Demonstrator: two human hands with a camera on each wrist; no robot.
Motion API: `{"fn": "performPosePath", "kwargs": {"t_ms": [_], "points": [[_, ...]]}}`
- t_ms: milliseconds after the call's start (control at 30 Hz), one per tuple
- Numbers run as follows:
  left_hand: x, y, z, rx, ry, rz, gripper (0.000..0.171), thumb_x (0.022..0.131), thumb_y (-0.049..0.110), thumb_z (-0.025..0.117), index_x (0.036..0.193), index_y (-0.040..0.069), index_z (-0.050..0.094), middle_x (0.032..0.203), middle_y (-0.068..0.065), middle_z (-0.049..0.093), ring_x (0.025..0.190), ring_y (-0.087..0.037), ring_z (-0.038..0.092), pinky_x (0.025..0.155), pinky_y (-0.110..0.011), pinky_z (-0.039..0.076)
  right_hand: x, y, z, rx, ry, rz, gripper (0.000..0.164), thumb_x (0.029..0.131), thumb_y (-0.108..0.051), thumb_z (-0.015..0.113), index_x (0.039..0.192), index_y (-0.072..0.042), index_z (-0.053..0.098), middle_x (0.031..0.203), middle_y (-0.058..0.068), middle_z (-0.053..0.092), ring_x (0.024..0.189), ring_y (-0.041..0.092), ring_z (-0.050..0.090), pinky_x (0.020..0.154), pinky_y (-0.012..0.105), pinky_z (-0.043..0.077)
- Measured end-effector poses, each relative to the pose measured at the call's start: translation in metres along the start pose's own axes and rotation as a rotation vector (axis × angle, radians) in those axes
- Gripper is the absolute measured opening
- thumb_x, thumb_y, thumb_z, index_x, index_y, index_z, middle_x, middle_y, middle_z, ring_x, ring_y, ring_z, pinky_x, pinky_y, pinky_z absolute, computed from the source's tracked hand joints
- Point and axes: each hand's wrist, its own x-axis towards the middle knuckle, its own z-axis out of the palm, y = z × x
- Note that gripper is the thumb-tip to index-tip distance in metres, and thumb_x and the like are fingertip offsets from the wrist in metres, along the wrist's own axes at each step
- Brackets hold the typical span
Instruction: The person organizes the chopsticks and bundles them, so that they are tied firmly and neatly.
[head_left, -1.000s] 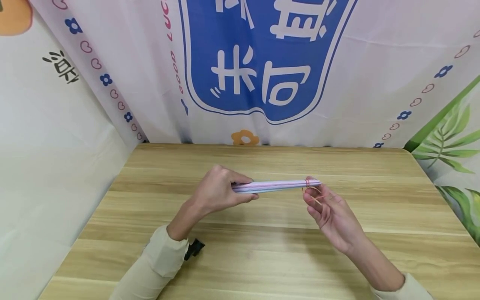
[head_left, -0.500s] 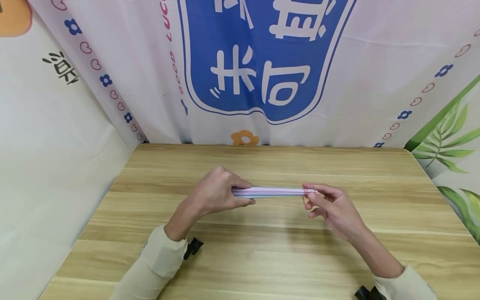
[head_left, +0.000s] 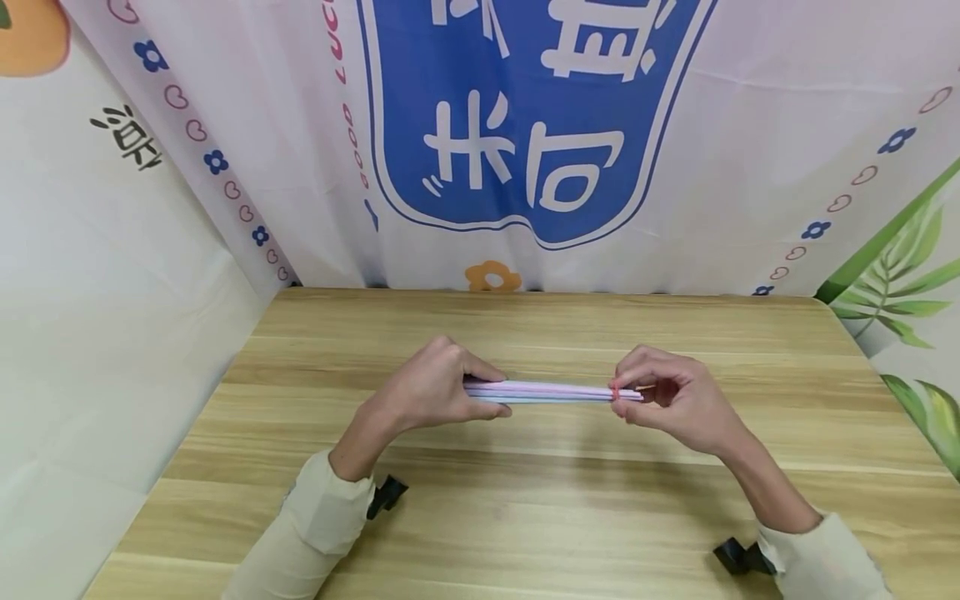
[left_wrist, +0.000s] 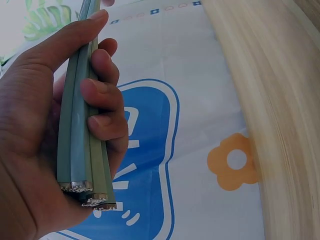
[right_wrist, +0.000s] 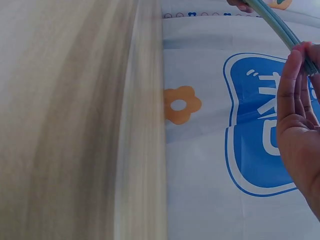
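A bundle of long, slim pastel sticks [head_left: 551, 392] in pink, lilac and light blue lies level above the table. My left hand [head_left: 426, 387] grips its left end, thumb and fingers curled round it. In the left wrist view the sticks [left_wrist: 79, 120] look bluish green, with rough, glittery ends below the hand [left_wrist: 30, 120]. A red rubber band [head_left: 616, 390] circles the bundle close to its right end. My right hand [head_left: 678, 402] pinches there with thumb and fingertips at the band. In the right wrist view, the right hand [right_wrist: 300, 135] is at the bundle's tip.
A wood-grain table [head_left: 510, 517] lies under both hands. Behind it hangs a white cloth [head_left: 750, 167] with a blue printed panel [head_left: 502, 196]. Black camera mounts [head_left: 387, 496] stick out at the cuffs.
My right hand's fingers have come from a looser spread, with band loops hanging from them, to a pinch at the bundle's right end. That end has dipped slightly. The left hand keeps its grip.
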Motion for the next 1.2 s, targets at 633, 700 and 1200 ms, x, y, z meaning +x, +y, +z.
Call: {"fn": "performPosePath", "kwargs": {"t_ms": [633, 700, 1200], "points": [[0.000, -0.001, -0.002, 0.070, 0.057, -0.005, 0.028, 0.084, 0.029, 0.094, 0.105, 0.013, 0.086, 0.092, 0.003, 0.082, 0.065, 0.000, 0.060, 0.063, -0.019, 0.052, 0.000, -0.007, 0.002, -0.008, 0.084, 0.046, 0.028, 0.088, 0.020, 0.074, 0.113, 0.007, 0.075, 0.110, -0.001, 0.077, 0.090, 0.010, 0.078, 0.076, 0.029, 0.065], [0.000, 0.001, -0.002, 0.076, 0.053, -0.006, 0.028, 0.084, 0.030, 0.094, 0.105, 0.013, 0.086, 0.092, 0.003, 0.082, 0.065, 0.000, 0.060, 0.063, -0.019, 0.051, 0.001, -0.008, 0.006, 0.010, 0.090, 0.026, 0.028, 0.088, 0.020, 0.075, 0.113, 0.009, 0.075, 0.110, -0.002, 0.078, 0.090, 0.011, 0.080, 0.076, 0.029, 0.064], [0.005, 0.006, 0.007, 0.112, 0.030, 0.003, 0.029, 0.085, 0.033, 0.093, 0.107, 0.015, 0.087, 0.092, 0.002, 0.083, 0.063, -0.001, 0.058, 0.061, -0.018, 0.049, 0.005, -0.011, 0.024, -0.108, 0.106, 0.155, 0.023, 0.089, 0.002, 0.085, 0.112, -0.001, 0.083, 0.104, -0.007, 0.084, 0.079, 0.011, 0.080, 0.062, 0.026, 0.061]]}}
